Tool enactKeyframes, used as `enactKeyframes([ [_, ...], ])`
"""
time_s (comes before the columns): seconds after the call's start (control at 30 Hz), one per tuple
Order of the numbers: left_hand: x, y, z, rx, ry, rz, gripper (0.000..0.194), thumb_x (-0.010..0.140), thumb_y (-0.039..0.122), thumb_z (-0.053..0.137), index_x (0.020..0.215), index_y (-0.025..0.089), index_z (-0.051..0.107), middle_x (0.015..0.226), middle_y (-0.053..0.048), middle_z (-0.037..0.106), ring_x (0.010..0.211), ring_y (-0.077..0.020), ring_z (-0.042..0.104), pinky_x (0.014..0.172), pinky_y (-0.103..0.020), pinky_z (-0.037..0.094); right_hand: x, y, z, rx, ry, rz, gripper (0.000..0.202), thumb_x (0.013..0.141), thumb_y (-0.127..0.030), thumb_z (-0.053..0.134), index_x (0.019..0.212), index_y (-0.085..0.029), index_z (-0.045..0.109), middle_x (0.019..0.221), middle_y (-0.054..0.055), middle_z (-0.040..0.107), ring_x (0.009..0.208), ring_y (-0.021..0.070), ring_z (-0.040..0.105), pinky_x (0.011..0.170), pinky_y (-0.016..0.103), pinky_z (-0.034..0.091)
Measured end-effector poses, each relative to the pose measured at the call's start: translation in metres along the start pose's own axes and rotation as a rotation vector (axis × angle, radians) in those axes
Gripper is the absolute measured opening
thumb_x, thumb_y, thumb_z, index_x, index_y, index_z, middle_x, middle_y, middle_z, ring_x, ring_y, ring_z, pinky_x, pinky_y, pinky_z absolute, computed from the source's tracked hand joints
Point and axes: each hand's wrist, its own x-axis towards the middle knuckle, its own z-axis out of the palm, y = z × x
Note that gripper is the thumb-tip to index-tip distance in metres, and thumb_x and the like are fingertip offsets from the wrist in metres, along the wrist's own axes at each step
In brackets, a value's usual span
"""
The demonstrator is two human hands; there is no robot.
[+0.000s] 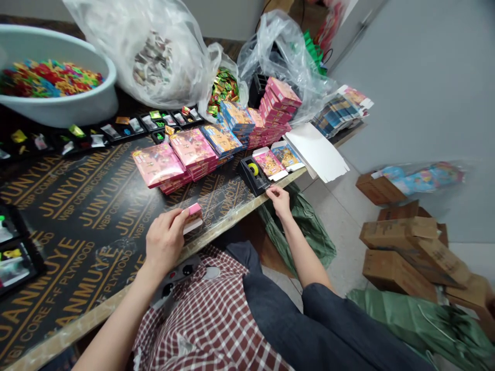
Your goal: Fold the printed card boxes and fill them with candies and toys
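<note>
Pinching pink box in left grip by near edge of worktop, pressing right grip together at near end of black tape dispenser, to right of stacked boxes.

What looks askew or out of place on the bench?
The white sheets jut past the table edge, and the tall pink box stack looks uneven, its upper boxes offset from one another. No spill or damage stands out.

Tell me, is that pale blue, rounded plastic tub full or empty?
Partly full: the pale blue tub holds many small multicoloured pieces, lying below its rim.
</note>
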Motion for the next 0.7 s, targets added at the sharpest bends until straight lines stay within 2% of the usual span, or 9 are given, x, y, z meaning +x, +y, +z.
enactKeyframes([
  [0.13,-0.003,0.0,0.001,-0.032,-0.025,-0.064,0.03,0.094,0.018,0.046,0.114,0.023,0.068,0.105,-0.011,0.069,0.093,-0.0222,0.063,0.085,-0.037,0.05,-0.012,-0.01,0.008,0.09,0.205,0.034,0.037,0.061,-0.053,0.073,0.061,-0.019,0.06,0.071,0.003,0.066,0.067,0.0172,0.057,0.066,0.033,0.048],
  [0.2,-0.005,0.002,0.001,-0.058,-0.027,-0.081,0.031,0.094,0.018,0.046,0.115,0.023,0.068,0.109,-0.011,0.067,0.097,-0.0228,0.062,0.085,-0.037,0.05,-0.031,-0.024,0.019,0.155,0.183,0.04,0.036,0.065,-0.054,0.073,0.071,-0.019,0.065,0.064,-0.001,0.06,0.058,0.013,0.049,0.057,0.028,0.042],
  [0.23,-0.006,0.003,0.0,-0.071,-0.028,-0.085,0.031,0.094,0.018,0.046,0.115,0.022,0.067,0.108,-0.011,0.067,0.096,-0.0226,0.061,0.084,-0.036,0.05,-0.044,-0.034,0.026,0.204,0.091,0.062,0.036,0.068,-0.053,0.073,0.077,-0.018,0.069,0.06,-0.003,0.057,0.054,0.0113,0.046,0.053,0.026,0.039],
  [0.27,-0.007,0.004,-0.001,-0.083,-0.033,-0.088,0.031,0.094,0.017,0.045,0.115,0.022,0.067,0.106,-0.011,0.067,0.095,-0.0222,0.061,0.083,-0.036,0.05,-0.058,-0.046,0.035,0.27,-0.056,0.108,0.037,0.07,-0.052,0.074,0.085,-0.018,0.072,0.056,-0.005,0.053,0.05,0.0099,0.041,0.05,0.025,0.035],
  [0.37,-0.008,0.007,-0.003,-0.123,-0.046,-0.11,0.03,0.095,0.015,0.044,0.118,0.02,0.063,0.103,-0.01,0.067,0.094,-0.021,0.061,0.085,-0.035,0.051,-0.098,-0.084,0.065,0.504,-0.666,0.345,0.042,0.074,-0.049,0.075,0.1,-0.017,0.075,0.043,-0.01,0.039,0.041,0.0068,0.028,0.044,0.023,0.024],
  [0.43,-0.008,0.008,-0.003,-0.149,-0.032,-0.125,0.027,0.096,0.016,0.045,0.117,0.02,0.06,0.103,-0.01,0.067,0.093,-0.02,0.062,0.085,-0.035,0.051,-0.117,-0.106,0.084,0.612,-0.951,0.454,0.044,0.075,-0.046,0.076,0.106,-0.016,0.074,0.04,-0.012,0.035,0.038,0.0054,0.023,0.043,0.023,0.019],
  [0.47,-0.008,0.008,-0.004,-0.159,-0.022,-0.125,0.024,0.096,0.016,0.045,0.116,0.02,0.059,0.102,-0.009,0.067,0.092,-0.0193,0.062,0.085,-0.035,0.051,-0.123,-0.113,0.092,0.651,-1.032,0.486,0.044,0.075,-0.045,0.076,0.107,-0.015,0.074,0.039,-0.012,0.034,0.037,0.0049,0.02,0.042,0.023,0.017],
  [0.53,-0.009,0.008,-0.004,-0.17,-0.004,-0.115,0.02,0.097,0.017,0.044,0.113,0.02,0.057,0.099,-0.008,0.066,0.089,-0.0181,0.062,0.084,-0.035,0.052,-0.129,-0.121,0.105,0.705,-1.114,0.53,0.041,0.077,-0.043,0.074,0.107,-0.015,0.075,0.037,-0.013,0.031,0.037,0.0044,0.017,0.042,0.023,0.015],
  [0.7,-0.01,0.008,-0.007,-0.135,-0.049,-0.087,0.026,0.095,0.017,0.042,0.113,0.02,0.061,0.102,-0.009,0.066,0.092,-0.0192,0.062,0.085,-0.037,0.051,-0.126,-0.114,0.115,0.751,-1.128,0.599,0.032,0.079,-0.041,0.071,0.098,-0.016,0.077,0.035,-0.013,0.027,0.037,0.0055,0.013,0.042,0.023,0.014],
])
